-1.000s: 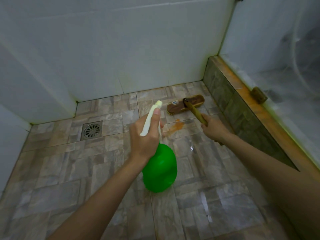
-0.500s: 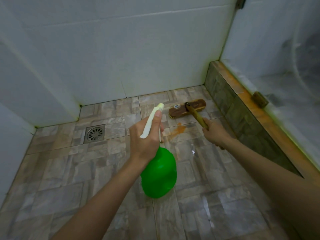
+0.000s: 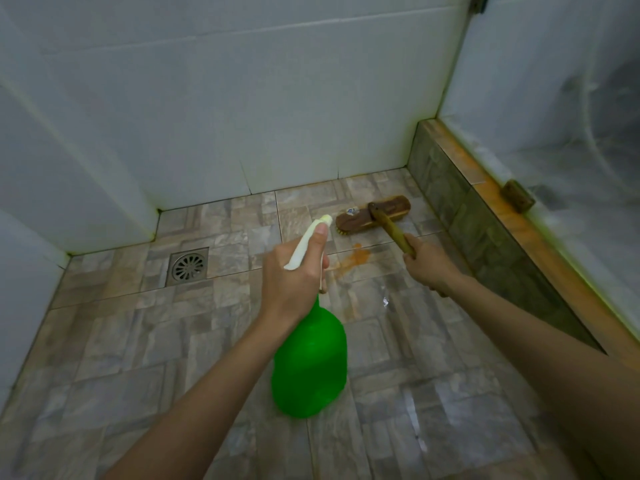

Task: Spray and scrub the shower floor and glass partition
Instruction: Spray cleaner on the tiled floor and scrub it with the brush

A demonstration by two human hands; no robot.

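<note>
The shower floor carries an orange stain toward its far right corner. Just behind the stain the scrub brush lies head-down on the tiles. My right hand is wrapped round its wooden handle. My left hand is clamped on the neck of the green spray bottle, one finger lying along the white sprayer top. The bottle hangs in the air over the middle of the floor, its nozzle aimed toward the stain.

My main worry is where the spray lands. The nozzle points close to my right hand, so a wide mist would likely wet my knuckles and the handle, and a slick handle could twist in a one-handed grip. The tiles nearer me shine as if wet, so the brush may skate when I push. If it does, it could knock the tiled curb or the glass partition above it. Wet tile is also a slipping risk for me if I lean in. Loosened orange residue could spread into the grout lines or run toward the drain instead of lifting. The bottle looks bulky to hold by its neck, so a tired grip might drop it.
</note>
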